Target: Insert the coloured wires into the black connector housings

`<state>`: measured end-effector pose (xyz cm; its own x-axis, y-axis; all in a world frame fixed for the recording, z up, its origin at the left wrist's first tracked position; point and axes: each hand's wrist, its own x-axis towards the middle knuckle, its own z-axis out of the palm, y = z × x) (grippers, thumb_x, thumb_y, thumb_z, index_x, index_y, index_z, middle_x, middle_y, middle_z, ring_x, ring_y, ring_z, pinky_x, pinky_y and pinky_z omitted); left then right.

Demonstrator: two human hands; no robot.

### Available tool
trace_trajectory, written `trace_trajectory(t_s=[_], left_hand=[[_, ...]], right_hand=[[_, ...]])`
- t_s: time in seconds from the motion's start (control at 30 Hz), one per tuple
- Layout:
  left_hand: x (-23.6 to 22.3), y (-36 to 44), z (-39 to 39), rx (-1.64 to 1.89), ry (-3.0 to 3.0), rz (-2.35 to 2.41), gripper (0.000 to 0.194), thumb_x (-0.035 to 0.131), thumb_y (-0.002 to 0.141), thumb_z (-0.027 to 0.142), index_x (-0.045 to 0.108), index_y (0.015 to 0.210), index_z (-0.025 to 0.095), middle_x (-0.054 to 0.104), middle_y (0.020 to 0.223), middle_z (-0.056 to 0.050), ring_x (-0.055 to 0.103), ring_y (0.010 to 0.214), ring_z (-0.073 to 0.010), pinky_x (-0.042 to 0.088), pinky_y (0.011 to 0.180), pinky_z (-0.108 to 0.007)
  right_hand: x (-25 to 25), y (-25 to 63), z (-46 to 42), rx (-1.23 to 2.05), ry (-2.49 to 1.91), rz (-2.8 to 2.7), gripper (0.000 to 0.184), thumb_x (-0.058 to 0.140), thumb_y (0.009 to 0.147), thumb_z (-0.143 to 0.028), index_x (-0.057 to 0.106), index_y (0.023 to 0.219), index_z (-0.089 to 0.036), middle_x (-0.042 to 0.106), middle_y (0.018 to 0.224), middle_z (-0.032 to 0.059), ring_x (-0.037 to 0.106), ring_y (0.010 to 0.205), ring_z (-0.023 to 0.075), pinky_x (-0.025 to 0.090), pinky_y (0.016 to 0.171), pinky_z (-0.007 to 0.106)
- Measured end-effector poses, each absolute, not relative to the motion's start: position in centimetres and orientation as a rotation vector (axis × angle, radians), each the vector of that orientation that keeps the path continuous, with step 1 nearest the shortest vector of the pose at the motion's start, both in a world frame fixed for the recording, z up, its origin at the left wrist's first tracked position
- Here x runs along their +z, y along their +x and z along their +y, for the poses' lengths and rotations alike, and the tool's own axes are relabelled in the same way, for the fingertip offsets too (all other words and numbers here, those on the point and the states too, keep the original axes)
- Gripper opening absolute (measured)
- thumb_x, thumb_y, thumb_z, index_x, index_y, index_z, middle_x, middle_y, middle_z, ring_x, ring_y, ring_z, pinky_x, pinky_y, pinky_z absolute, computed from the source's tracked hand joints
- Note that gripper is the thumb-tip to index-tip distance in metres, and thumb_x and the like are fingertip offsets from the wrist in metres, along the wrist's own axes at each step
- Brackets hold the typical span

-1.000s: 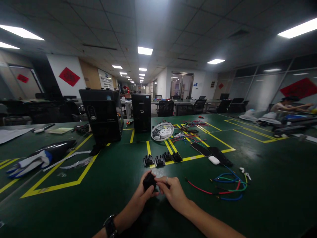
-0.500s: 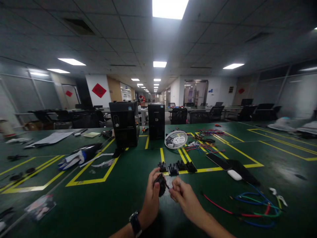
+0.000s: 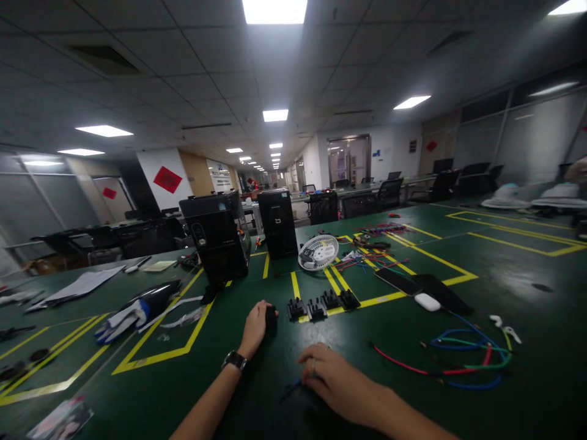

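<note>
My left hand (image 3: pixel 255 327), with a watch on its wrist, is closed around a small black part (image 3: pixel 272 317) at the table surface. That part is left of several black clip-like pieces (image 3: pixel 316 308) standing in a group. Closer to me, my right hand (image 3: pixel 328 376) is low over the table with its fingers curled down. At its fingertips is a thin dark item with a bluish end (image 3: pixel 291 390); blur hides its kind, and the fingers partly cover it.
Two black computer towers (image 3: pixel 215 238) stand behind on the green table (image 3: pixel 183 397), beside a white basket (image 3: pixel 318 252). On the right lie coloured wires (image 3: pixel 472 360), a phone (image 3: pixel 398 281) and a white case (image 3: pixel 427 302). A glove (image 3: pixel 123 321) is at the left.
My hands have moved apart. The left has carried the black part left and forward to the table beside the group; the right has dropped lower. The view has tilted and shifted.
</note>
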<state>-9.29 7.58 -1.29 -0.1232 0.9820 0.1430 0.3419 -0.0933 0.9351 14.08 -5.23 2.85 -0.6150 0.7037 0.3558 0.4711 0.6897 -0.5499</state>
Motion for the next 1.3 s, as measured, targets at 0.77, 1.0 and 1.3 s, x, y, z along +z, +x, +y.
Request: trace_trajectory(t_s=[0.77,1.0,1.3], left_hand=[[0.4,-3.4,6.1,0.998,2.165,1.332,0.039,0.067,0.071,0.025,0.042,0.101,0.019,0.054,0.097,-0.004,0.054,0.089,-0.0189,0.042,0.079,-0.031],[-0.4,-0.7,-1.0,1.182,1.447,0.846,0.049,0.07,0.072,0.024,0.027,0.096,0.025,0.057,0.114,-0.007,0.061,0.099,-0.019,0.047,0.085,-0.032],[-0.7,0.0,-2.5,1.208,1.76,1.03,0.043,0.066,0.075,0.019,0.032,0.101,0.022,0.054,0.1,-0.002,0.056,0.089,-0.0162,0.045,0.08,-0.031]], right_hand=[[4.4,21.4,-0.9,0.379,-1.613,-2.084,0.011,0.045,0.091,-0.021,0.055,0.096,-0.02,0.067,0.077,0.003,0.064,0.072,0.0181,0.037,0.063,0.025],[3.0,16.9,-3.3,0.422,-1.318,-2.079,0.019,0.04,0.094,-0.023,0.057,0.087,-0.021,0.067,0.079,0.0032,0.064,0.073,0.0184,0.04,0.066,0.026],[2.6,16.4,-3.5,0.475,-1.218,-1.974,0.012,0.042,0.093,-0.021,0.054,0.096,-0.019,0.06,0.069,-0.0001,0.06,0.059,0.0152,0.041,0.058,0.025]])
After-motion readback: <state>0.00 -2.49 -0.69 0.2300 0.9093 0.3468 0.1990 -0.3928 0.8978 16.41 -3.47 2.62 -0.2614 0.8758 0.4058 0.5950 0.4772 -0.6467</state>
